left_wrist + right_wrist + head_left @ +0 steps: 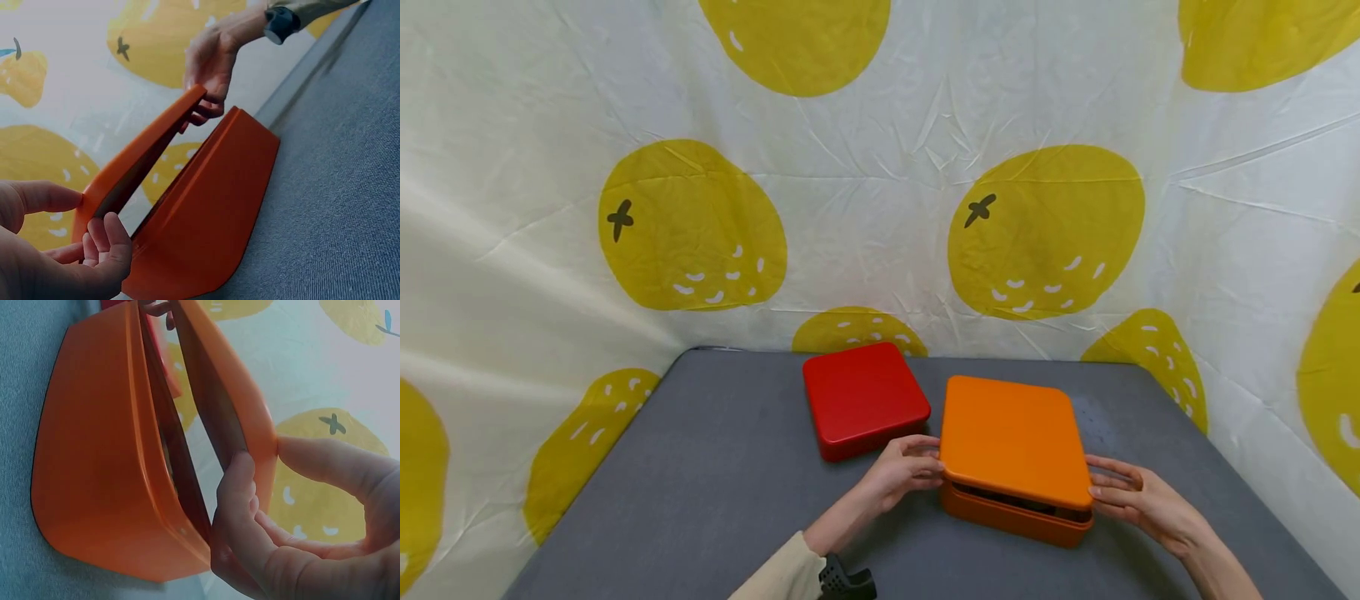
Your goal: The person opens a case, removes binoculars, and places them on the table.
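An orange lid (1015, 437) is held above an orange square box (1011, 517), with a gap between them that shows along the near side. My left hand (910, 471) pinches the lid's left edge, its thumb outside and fingertips beneath the rim in the left wrist view. On the opposite edge my right hand (1138, 497) holds the lid the same way, its fingers (234, 494) curled under the rim in the right wrist view. The box stands on the table. What lies inside it is mostly hidden by the lid.
A red square box with its lid on (867, 396) stands behind and left of the orange one, close to my left hand. The grey table (722, 467) meets a white curtain (865, 208) printed with yellow fruit at the back and sides.
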The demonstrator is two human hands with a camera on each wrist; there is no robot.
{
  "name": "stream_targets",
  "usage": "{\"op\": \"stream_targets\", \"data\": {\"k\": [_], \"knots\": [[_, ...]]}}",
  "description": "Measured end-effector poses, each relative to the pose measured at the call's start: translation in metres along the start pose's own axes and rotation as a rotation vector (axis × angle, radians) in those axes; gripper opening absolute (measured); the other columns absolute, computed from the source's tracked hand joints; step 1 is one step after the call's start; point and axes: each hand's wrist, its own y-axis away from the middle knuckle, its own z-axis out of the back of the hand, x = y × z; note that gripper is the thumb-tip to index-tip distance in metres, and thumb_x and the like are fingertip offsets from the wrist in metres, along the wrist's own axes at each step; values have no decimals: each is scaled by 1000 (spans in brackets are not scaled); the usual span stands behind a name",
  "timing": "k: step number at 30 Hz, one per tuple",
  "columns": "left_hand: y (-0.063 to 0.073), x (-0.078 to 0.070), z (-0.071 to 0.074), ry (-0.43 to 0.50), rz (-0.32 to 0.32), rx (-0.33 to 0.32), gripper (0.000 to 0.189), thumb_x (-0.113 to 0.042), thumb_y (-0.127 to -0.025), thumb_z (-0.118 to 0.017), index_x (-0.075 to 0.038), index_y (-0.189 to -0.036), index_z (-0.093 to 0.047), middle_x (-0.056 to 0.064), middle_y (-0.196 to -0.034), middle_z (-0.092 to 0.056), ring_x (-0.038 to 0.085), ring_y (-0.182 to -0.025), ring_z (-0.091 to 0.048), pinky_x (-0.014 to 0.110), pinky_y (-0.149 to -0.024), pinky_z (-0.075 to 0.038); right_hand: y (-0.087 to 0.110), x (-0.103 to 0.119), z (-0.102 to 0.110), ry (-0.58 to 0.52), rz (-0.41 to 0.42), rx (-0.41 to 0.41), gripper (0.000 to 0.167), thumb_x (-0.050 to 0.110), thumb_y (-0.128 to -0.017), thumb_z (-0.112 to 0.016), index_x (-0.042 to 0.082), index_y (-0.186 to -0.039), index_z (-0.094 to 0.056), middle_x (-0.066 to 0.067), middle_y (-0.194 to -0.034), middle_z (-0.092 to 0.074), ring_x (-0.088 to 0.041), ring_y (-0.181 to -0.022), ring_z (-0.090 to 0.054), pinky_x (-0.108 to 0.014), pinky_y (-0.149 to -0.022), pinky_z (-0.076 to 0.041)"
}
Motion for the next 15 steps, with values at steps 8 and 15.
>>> {"op": "stream_targets", "data": {"k": [8, 15], "knots": [[12, -4, 8, -10, -17, -27, 38, -5, -82, -60, 1, -119, -52, 4, -86, -62, 13, -69, -62, 35, -74, -54, -4, 4, -15, 163, -13, -91, 68, 18, -92, -48, -16, -136, -11, 1, -119, -52, -2, -97, -58, -34, -87, -48], [21, -4, 16, -20, -20, -38, 39, -5, -82, -59, 1, -120, -51, 10, -96, -63, 13, -71, -62, 35, -73, -54, -8, 5, -26, 180, 30, -71, 67, 17, -92, -48, -17, -135, -10, -4, -124, -49, -5, -98, -59, -34, -87, -48]]}}
